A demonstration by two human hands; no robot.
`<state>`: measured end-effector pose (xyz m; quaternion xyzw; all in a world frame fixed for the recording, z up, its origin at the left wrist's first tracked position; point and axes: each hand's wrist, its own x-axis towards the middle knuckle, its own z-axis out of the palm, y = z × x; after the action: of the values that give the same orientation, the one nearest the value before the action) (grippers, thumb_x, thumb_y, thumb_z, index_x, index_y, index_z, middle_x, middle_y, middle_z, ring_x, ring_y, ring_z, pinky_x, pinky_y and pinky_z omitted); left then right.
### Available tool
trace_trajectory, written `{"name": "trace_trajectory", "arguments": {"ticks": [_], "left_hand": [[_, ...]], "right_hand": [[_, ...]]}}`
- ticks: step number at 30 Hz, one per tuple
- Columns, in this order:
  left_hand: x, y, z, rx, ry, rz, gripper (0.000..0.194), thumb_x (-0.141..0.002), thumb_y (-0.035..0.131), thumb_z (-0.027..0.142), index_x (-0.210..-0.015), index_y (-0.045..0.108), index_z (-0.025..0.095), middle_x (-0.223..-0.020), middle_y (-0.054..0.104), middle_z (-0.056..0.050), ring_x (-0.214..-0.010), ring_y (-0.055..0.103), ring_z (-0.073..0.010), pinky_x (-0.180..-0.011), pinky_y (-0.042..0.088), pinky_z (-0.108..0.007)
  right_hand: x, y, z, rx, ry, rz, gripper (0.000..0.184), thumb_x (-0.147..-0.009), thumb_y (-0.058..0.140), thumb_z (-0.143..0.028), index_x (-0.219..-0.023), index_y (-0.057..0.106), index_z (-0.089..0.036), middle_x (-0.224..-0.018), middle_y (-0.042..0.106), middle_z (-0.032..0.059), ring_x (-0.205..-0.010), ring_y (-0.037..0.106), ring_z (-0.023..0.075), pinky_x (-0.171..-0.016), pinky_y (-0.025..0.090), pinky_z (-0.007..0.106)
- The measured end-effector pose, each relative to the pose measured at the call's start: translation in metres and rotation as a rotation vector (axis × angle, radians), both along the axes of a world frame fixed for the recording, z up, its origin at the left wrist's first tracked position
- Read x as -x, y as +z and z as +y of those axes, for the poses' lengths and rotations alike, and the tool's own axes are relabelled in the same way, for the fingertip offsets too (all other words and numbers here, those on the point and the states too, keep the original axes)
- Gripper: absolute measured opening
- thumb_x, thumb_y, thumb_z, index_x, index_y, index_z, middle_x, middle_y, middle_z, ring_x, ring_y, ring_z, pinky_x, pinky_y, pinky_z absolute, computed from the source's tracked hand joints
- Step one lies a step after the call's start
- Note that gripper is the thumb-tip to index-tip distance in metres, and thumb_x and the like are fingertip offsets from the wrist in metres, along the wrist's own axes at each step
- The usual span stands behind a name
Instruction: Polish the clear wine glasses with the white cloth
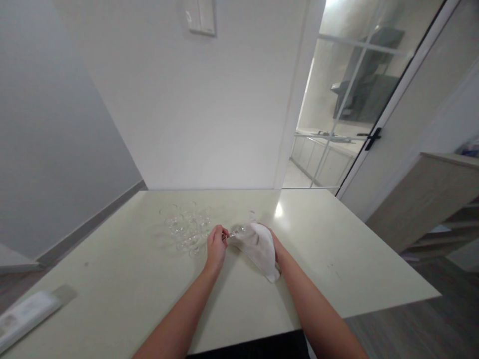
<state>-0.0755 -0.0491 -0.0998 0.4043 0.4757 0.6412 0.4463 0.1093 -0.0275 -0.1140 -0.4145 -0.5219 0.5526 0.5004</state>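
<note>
My left hand [216, 245] is closed in a pinch on a small clear glass [236, 232] above the pale table [112, 279]. My right hand [276, 245] is mostly hidden under a white cloth [260, 248], which it grips and presses against the glass. Just left of my hands, several more clear glasses [187, 227] stand clustered on the tabletop.
A white flat device [26, 314] lies at the table's near left edge. The white wall [194, 109] runs along the table's far edge. A glass door [359, 94] with a black handle stands behind on the right, and a wooden shelf unit [430, 199] is at the far right.
</note>
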Motion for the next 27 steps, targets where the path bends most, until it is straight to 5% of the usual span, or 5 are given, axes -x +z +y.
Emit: {"name": "trace_trajectory", "arguments": {"ticks": [7, 14, 22, 27], "left_hand": [[-0.002, -0.003, -0.004, -0.050, -0.004, 0.206, 0.039, -0.083, 0.049, 0.051, -0.060, 0.052, 0.020, -0.050, 0.043, 0.002, -0.050, 0.042, -0.0137, -0.044, 0.029, -0.024], [-0.004, -0.003, -0.008, -0.134, -0.011, 0.240, 0.037, -0.087, 0.048, 0.048, -0.065, 0.051, 0.019, -0.057, 0.046, 0.002, -0.052, 0.041, -0.0122, -0.048, 0.031, -0.023], [-0.001, -0.005, -0.007, -0.182, 0.012, 0.252, 0.038, -0.091, 0.043, 0.047, -0.066, 0.048, 0.019, -0.058, 0.039, 0.004, -0.053, 0.037, -0.0114, -0.048, 0.028, -0.023], [-0.001, -0.006, -0.006, -0.155, -0.019, 0.240, 0.040, -0.091, 0.043, 0.050, -0.066, 0.049, 0.019, -0.058, 0.040, 0.003, -0.053, 0.038, -0.0115, -0.047, 0.028, -0.023]], "right_hand": [[0.000, -0.005, -0.021, 0.048, -0.006, -0.112, 0.027, -0.073, 0.067, -0.042, -0.088, 0.068, -0.019, -0.081, 0.069, 0.0030, -0.078, 0.059, 0.0198, -0.073, 0.046, 0.030], [-0.002, 0.001, -0.020, -0.010, 0.064, -0.054, 0.035, -0.073, 0.061, -0.033, -0.105, 0.067, -0.021, -0.096, 0.070, 0.0021, -0.096, 0.060, 0.0216, -0.088, 0.044, 0.032], [-0.002, -0.007, -0.017, -0.014, 0.025, -0.214, 0.039, -0.082, 0.056, -0.050, -0.096, 0.068, -0.016, -0.086, 0.068, 0.0032, -0.084, 0.058, 0.0194, -0.082, 0.043, 0.032], [-0.003, -0.003, -0.017, 0.045, 0.073, -0.133, 0.035, -0.078, 0.061, -0.047, -0.087, 0.068, -0.015, -0.074, 0.066, 0.0017, -0.073, 0.057, 0.0177, -0.072, 0.043, 0.029]]}}
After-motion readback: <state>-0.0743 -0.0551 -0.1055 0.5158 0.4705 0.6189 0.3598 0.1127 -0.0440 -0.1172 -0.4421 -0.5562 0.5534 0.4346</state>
